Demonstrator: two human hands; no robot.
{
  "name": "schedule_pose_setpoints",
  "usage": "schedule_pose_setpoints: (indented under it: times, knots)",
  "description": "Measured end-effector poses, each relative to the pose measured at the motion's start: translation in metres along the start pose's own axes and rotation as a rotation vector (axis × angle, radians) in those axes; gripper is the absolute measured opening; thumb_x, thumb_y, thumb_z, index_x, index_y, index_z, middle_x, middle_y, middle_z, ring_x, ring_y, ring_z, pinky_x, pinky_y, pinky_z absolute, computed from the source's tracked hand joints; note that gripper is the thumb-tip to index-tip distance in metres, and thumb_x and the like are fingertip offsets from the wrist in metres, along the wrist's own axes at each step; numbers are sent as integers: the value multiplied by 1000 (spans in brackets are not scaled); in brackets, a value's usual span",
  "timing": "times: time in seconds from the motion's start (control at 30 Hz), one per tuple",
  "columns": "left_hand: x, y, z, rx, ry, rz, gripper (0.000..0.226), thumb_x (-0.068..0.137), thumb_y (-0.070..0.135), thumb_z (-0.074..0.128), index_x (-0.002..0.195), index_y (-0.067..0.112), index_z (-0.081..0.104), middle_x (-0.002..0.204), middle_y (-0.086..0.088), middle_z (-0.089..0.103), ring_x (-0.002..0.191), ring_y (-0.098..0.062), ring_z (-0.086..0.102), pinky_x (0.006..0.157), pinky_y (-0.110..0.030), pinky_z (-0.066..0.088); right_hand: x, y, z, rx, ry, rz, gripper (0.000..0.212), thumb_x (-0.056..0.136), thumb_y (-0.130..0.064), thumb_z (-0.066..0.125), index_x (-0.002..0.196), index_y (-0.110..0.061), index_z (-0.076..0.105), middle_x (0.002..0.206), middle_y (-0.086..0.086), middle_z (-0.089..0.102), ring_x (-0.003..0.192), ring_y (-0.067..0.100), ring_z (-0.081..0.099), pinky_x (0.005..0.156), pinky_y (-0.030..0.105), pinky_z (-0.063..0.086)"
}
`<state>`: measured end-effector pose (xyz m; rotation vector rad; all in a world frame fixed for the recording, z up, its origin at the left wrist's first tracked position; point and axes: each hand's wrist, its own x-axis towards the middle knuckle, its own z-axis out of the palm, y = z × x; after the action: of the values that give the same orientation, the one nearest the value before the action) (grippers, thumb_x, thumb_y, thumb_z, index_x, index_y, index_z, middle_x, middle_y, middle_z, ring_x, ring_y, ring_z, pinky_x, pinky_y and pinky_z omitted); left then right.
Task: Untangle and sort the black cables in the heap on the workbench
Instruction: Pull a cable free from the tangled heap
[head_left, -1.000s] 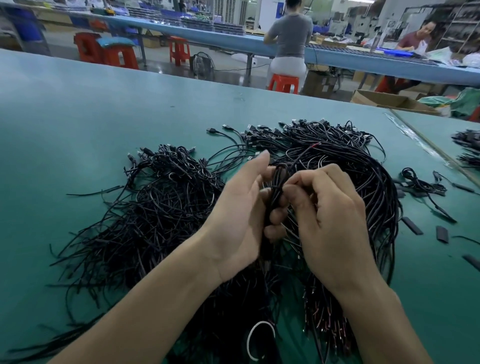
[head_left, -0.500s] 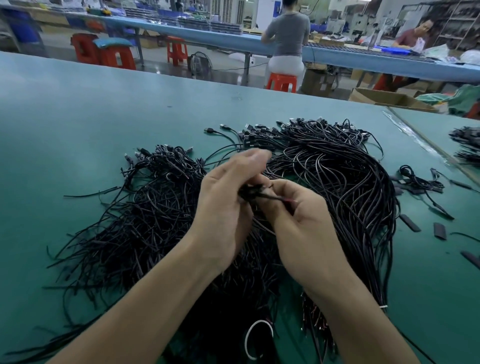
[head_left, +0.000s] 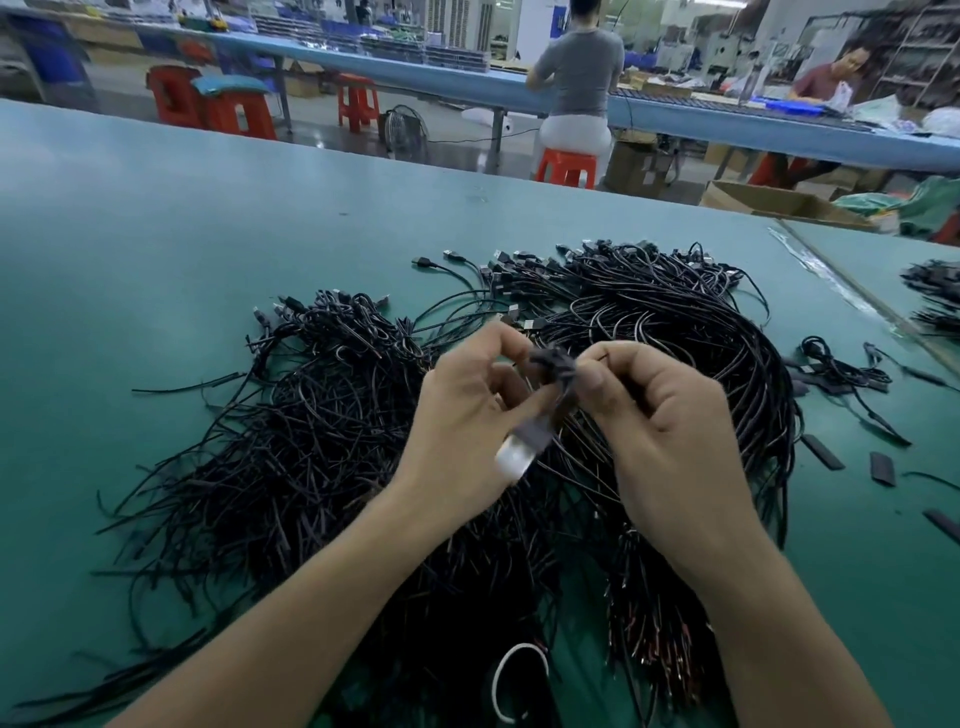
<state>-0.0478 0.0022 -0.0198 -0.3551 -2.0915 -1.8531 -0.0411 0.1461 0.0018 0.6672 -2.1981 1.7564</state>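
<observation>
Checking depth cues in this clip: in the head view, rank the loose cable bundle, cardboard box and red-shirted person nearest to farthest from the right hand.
From the right hand:
1. loose cable bundle, on the workbench just to its right.
2. cardboard box, past the workbench's far edge.
3. red-shirted person, at the blue bench behind.

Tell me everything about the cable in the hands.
The cable is thin, black, rubbery-looking and folded into a small bunch, held above the heap. The left hand and right hand pinch it from either side. A black plug with a pale metal tip hangs below, blurred.
</observation>
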Motion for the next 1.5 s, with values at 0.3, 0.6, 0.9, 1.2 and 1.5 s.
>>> schedule_pose_setpoints:
  times: [0.3,0.6,0.9,1.2,1.5]
  knots:
    - [10,7,-10,-331,7,-154,34,92,-13,47,87,16,64,100,-16,75,96,-29,72,80,-30,57,-2,15,0,-178,-25,117,14,96,-23,63,82,-27,66,65,-16,56,52,-1,48,52,10,36]
    - [1,11,-3,-437,-73,20,18,86,17,69,95,18,54,89,-6,77,98,-19,71,88,-24,52,0,15,-3,-159,56,124,12,94,-32,60,92,-25,70,84,-9,68,71,7,62,64,25,50]
    - [-2,-5,0,121,-17,-143,39,75,51,80,84,20,58,57,4,63,44,-9,54,45,-22,43,0,6,-3,-130,104,14,16,97,-20,60,84,-27,65,77,-11,66,62,5,58,59,12,43]
    - [10,11,-14,-552,-89,-397,29,100,11,40,104,5,68,102,-12,76,84,-16,72,64,-25,56,-2,12,3,-210,-6,37,17,96,-17,62,87,-31,65,84,-10,62,72,-4,57,66,7,42]
    - [9,14,-20,-317,-225,-196,19,71,42,77,79,25,80,89,16,73,86,8,62,70,-7,45,-1,17,2,-170,16,124,12,96,-31,60,89,-27,69,80,-4,69,70,16,64,63,36,53]
